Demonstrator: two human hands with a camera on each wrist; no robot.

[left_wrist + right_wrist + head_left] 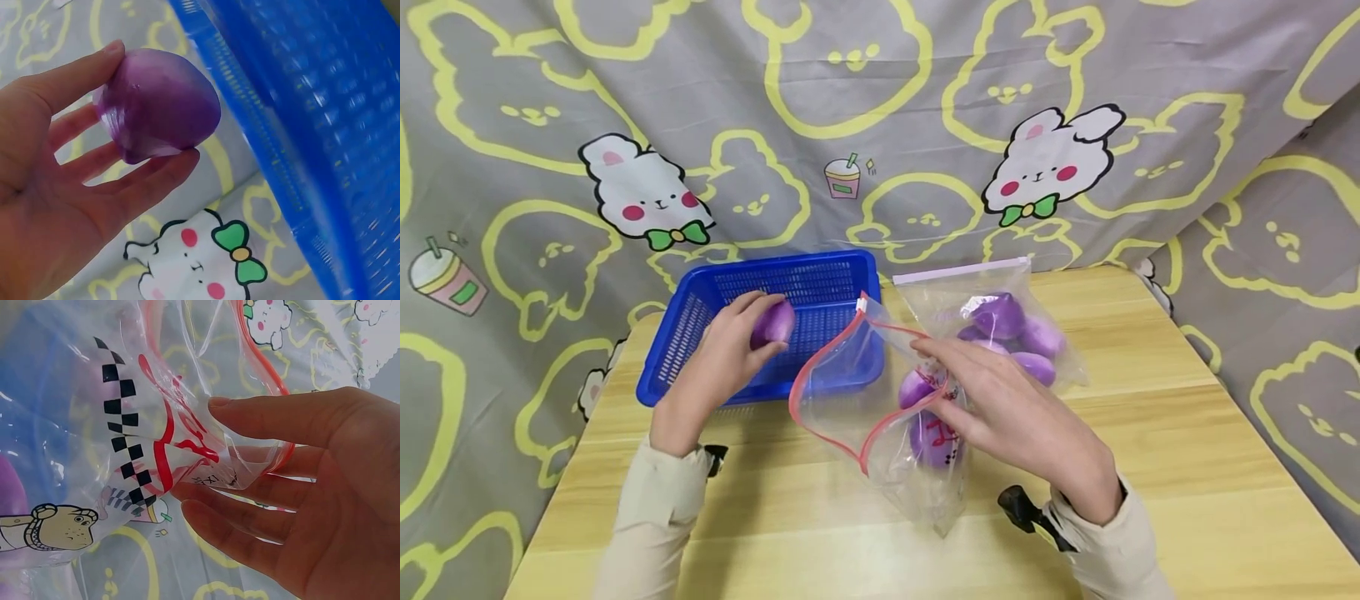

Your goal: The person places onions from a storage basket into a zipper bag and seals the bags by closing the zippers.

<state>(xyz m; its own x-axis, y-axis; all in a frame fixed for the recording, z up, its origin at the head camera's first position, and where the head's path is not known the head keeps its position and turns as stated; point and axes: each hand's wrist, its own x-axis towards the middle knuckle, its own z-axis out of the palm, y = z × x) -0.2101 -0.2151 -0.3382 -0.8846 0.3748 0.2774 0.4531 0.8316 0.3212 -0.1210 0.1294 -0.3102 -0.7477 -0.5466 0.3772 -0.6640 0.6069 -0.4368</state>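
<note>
My left hand (pixel 722 350) holds a purple onion (pixel 159 103) between thumb and fingers, over the blue plastic basket (pixel 658 367). In the left wrist view, the onion's short pointed end faces the fingertips. My right hand (pixel 1007 400) pinches the rim of a clear zip bag (pixel 842 400), whose red-edged mouth gapes toward the basket. Purple onions (pixel 936 437) lie inside this bag, partly behind its printing. The right wrist view shows the thumb on one side of the film and the fingers (pixel 237 537) on the other, by the red lettering and black checks.
Behind the right hand lies a second clear bag (pixel 925 292) with a pale lilac zip strip, holding several purple onions (pixel 1000 317). Everything stands on a light wooden table (pixel 1150 467). A grey patterned cloth (pixel 895 83) hangs along the back and sides.
</note>
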